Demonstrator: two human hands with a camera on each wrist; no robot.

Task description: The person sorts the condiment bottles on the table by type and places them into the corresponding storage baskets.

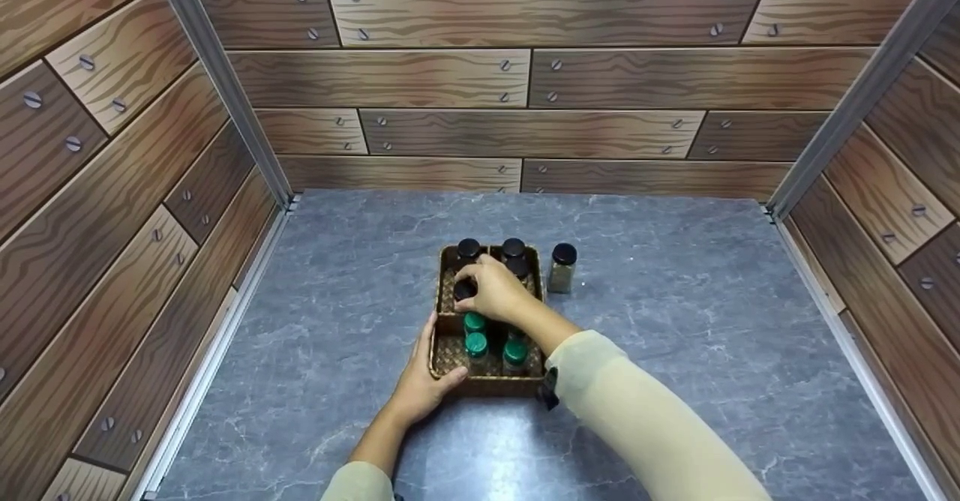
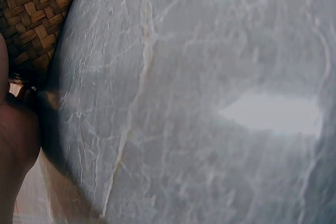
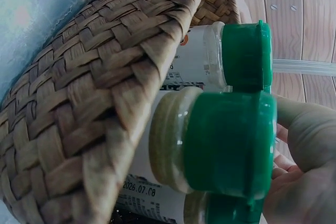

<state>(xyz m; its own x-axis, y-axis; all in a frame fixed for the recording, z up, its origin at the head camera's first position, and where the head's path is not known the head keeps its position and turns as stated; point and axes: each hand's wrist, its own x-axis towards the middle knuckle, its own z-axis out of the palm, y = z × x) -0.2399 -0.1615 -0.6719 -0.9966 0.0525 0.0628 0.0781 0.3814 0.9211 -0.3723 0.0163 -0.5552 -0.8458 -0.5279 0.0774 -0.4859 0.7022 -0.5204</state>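
A woven basket [image 1: 491,387] with dividers stands on the table. My left hand [image 1: 421,385] holds its near left corner, fingers along the left wall and thumb over the front rim. Over the back left compartment, my right hand [image 1: 495,291] grips a black-capped spice jar [image 1: 464,289] between thumb and fingers; the jar's body is mostly hidden. Another black-capped jar [image 1: 469,248] stands behind it, and more, including one jar [image 1: 514,247], are in the back right compartment. Green-capped spice jars [image 1: 476,345] stand in the front part; the right wrist view shows their green caps [image 3: 228,142] close up.
One black-capped spice jar [image 1: 562,268] stands on the table just right of the basket. The grey marbled table [image 1: 675,321] is bordered by wood-patterned walls [image 1: 600,77] at the back and sides.
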